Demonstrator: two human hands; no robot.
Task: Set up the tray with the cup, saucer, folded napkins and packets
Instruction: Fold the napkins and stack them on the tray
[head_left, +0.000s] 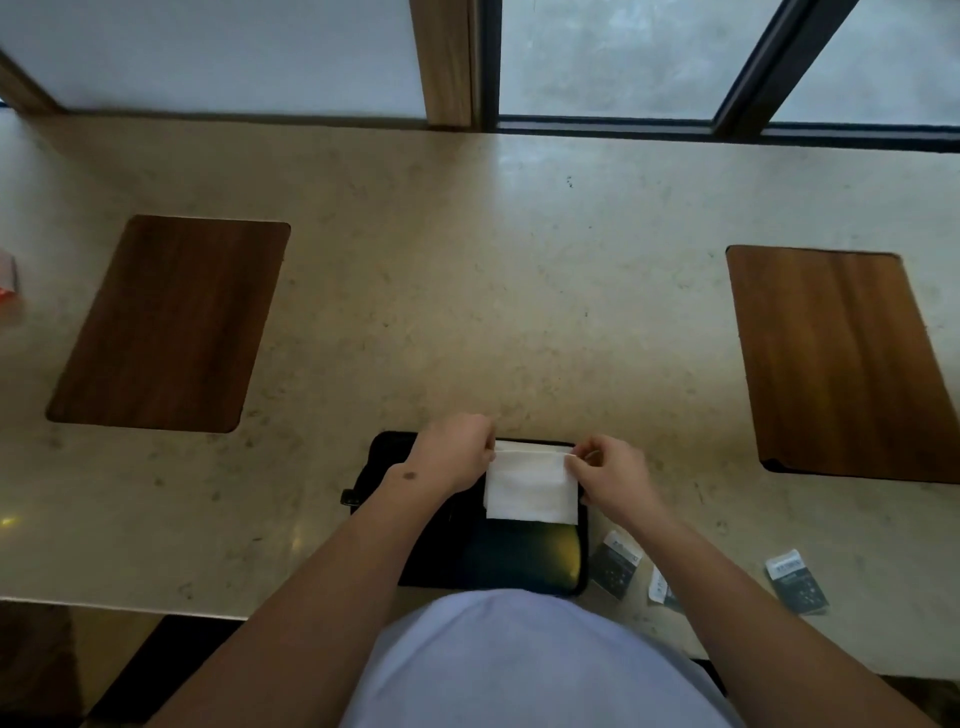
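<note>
A black tray (519, 561) lies at the counter's near edge in front of me. Over its far half I hold a white napkin (530, 488). My left hand (457, 452) pinches the napkin's upper left corner. My right hand (608, 467) pinches the upper right corner. The top edge looks folded over. Three dark packets with white tops lie on the counter right of the tray: one (615, 564) beside it, one (658, 587) partly hidden by my right forearm, one (797, 582) farther right. No cup or saucer is in view.
Two wooden boards lie on the beige stone counter (467, 312), one at the left (166, 322) and one at the right (841, 364). A red-and-white object (8, 280) sits at the far left edge. Windows run along the back.
</note>
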